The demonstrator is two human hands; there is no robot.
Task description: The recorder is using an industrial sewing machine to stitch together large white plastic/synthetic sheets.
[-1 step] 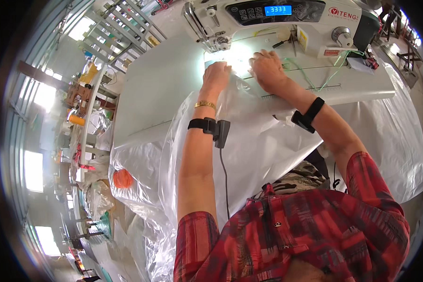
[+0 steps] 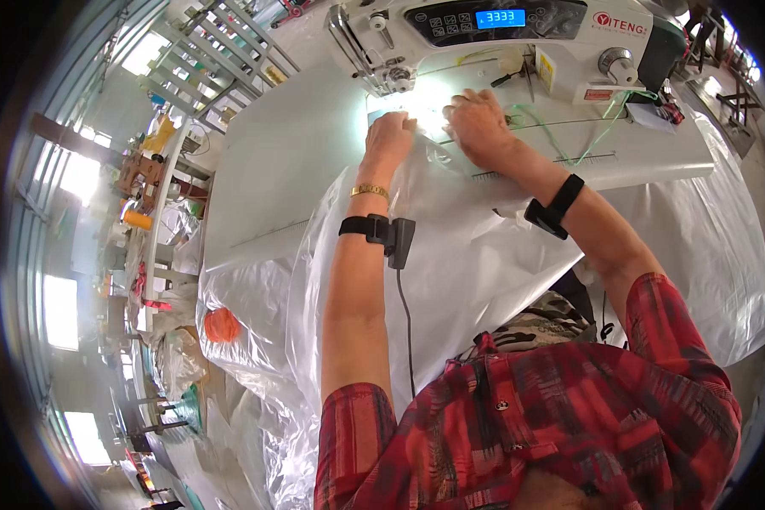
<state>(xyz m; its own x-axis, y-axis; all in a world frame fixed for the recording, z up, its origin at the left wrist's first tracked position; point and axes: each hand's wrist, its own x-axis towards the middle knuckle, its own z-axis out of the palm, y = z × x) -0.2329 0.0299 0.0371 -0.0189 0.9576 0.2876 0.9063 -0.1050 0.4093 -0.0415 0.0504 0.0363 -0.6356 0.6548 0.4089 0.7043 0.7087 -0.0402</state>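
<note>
A white sewing machine [image 2: 484,34] stands across the top of the head view, its lamp glaring under the needle area [image 2: 397,78]. Just below and left of the needle, my left hand [image 2: 389,136] is closed on the edge of a clear plastic sheet [image 2: 450,229]. My right hand [image 2: 480,127] sits to the right of the glare, its fingers bent and gripping the same sheet; glare partly hides the fingertips. From both hands the sheet drapes over the table's front edge and down onto my lap.
The pale sewing table [image 2: 272,161] spreads to the left. Green cord [image 2: 561,144] and a small dark-handled tool [image 2: 506,79] lie right of the needle. An orange bundle [image 2: 222,325] rests on plastic at the left. A cable [image 2: 406,314] hangs from my left wrist strap.
My right hand has shifted very slightly left, toward the needle. My left hand and the sheet look almost the same.
</note>
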